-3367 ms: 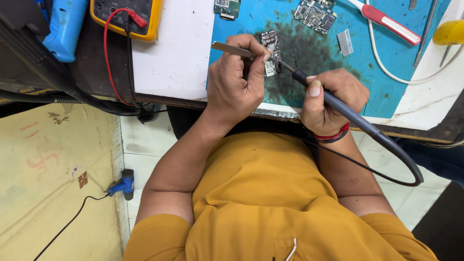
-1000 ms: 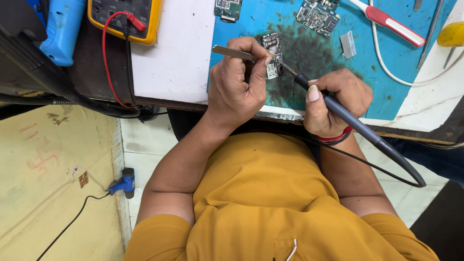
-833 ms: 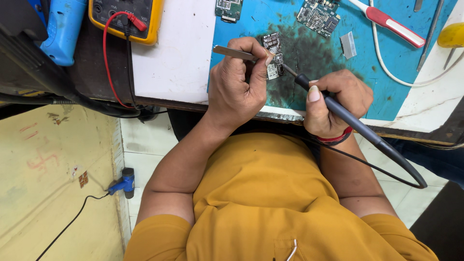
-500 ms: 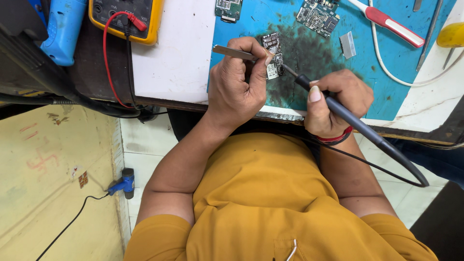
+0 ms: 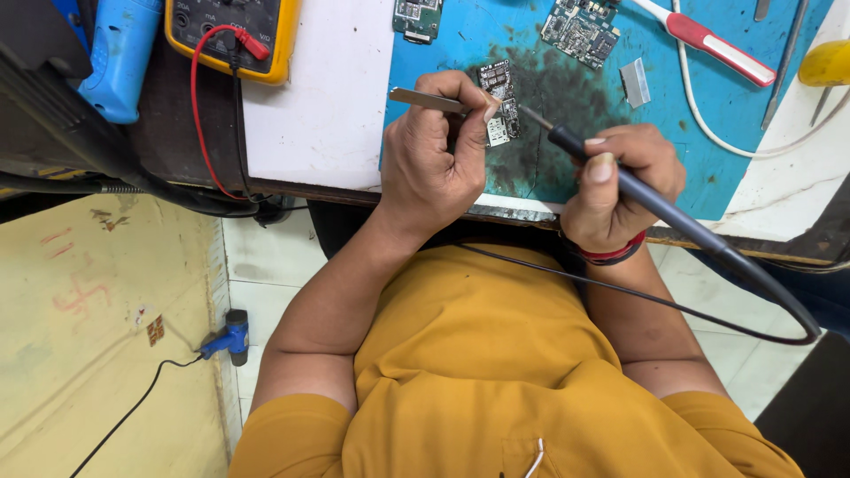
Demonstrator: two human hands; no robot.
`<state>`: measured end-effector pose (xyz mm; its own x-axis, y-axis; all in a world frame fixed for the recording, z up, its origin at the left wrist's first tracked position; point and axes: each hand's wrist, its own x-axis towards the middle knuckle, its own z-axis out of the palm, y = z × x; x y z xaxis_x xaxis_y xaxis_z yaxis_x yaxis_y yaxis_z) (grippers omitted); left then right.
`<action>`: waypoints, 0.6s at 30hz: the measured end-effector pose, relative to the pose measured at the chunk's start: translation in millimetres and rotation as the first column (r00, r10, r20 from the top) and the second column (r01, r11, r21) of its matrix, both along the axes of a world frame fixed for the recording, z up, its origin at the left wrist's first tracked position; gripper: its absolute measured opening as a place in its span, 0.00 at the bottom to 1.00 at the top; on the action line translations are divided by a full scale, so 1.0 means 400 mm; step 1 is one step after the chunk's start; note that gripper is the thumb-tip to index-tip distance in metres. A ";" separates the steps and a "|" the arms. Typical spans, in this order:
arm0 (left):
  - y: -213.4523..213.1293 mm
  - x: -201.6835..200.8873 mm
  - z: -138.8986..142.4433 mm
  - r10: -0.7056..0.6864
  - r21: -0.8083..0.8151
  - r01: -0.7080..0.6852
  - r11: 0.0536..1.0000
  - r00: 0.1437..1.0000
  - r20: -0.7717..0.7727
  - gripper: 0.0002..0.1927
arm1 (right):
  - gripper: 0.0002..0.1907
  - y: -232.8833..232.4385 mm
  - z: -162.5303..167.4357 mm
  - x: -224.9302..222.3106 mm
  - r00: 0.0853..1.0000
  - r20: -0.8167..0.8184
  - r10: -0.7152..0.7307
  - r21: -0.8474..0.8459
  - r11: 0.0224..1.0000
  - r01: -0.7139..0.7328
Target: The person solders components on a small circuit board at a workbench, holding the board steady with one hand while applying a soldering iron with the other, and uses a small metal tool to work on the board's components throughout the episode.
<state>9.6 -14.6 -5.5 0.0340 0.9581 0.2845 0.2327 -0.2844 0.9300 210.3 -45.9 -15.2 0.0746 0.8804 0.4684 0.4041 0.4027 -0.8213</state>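
The left hand [image 5: 434, 164] is closed around a pair of metal tweezers [image 5: 429, 100], whose tips press on a small circuit board [image 5: 498, 102] lying on the blue mat [image 5: 708, 133]. The right hand [image 5: 620, 181] grips a black soldering iron [image 5: 655, 199] like a pen, its fine tip just at the board's 3 o'clock edge; whether it touches cannot be told. The iron's cord loops out past 4 o'clock and back across the person's orange shirt [image 5: 496, 372].

Risks, as a judgement: the board is loose and held only by the tweezers, so a sideways push from the tip could skate it away or smear solder across neighbouring contacts. The left fingertips sit very near the hot tip. The cord, hanging over the bench edge, could drag on the iron and pull the tip off its mark.

Room is tight. At 12 o'clock from the hands lie two more circuit boards [image 5: 580, 26], a small metal shield [image 5: 635, 81] at 2 o'clock, and a red-handled tool [image 5: 708, 40] with a white cable beyond it. At 10 o'clock a white sheet [image 5: 319, 106] offers bare space, with a yellow multimeter [image 5: 235, 31] and its red lead above. Both wrists rest near the bench's front edge [image 5: 522, 211], so there is little to draw back on.
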 end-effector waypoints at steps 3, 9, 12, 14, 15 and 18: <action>0.000 -0.001 0.000 0.001 0.001 -0.001 1.000 1.000 0.007 0.06 | 0.13 0.002 0.006 0.007 0.996 0.087 0.035 0.001 0.999 -0.035; 0.002 -0.001 0.000 -0.005 0.003 0.005 1.000 1.000 0.014 0.07 | 0.13 0.004 0.019 0.012 0.986 0.147 0.080 -0.018 0.997 -0.078; 0.002 -0.001 -0.001 -0.010 -0.007 0.010 1.000 1.000 0.020 0.07 | 0.13 0.009 0.020 0.010 0.985 0.148 0.085 -0.012 0.996 -0.084; 0.001 -0.001 -0.002 -0.009 -0.012 0.009 1.000 1.000 0.015 0.07 | 0.13 0.009 0.021 0.010 0.984 0.159 0.082 -0.018 0.997 -0.080; 0.002 0.000 -0.003 -0.007 -0.012 0.007 1.000 1.000 0.007 0.07 | 0.13 0.009 0.021 0.011 0.985 0.156 0.079 -0.020 0.997 -0.077; 0.003 -0.001 -0.004 -0.011 -0.007 0.011 1.000 1.000 0.010 0.07 | 0.13 0.007 0.021 0.009 0.986 0.151 0.076 -0.023 0.997 -0.074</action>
<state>9.0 -13.4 -7.3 0.0416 0.9595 0.2785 0.2207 -0.2807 0.9341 214.0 -43.1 -6.9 -0.0628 0.8886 0.4543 0.4940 0.4232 -0.7595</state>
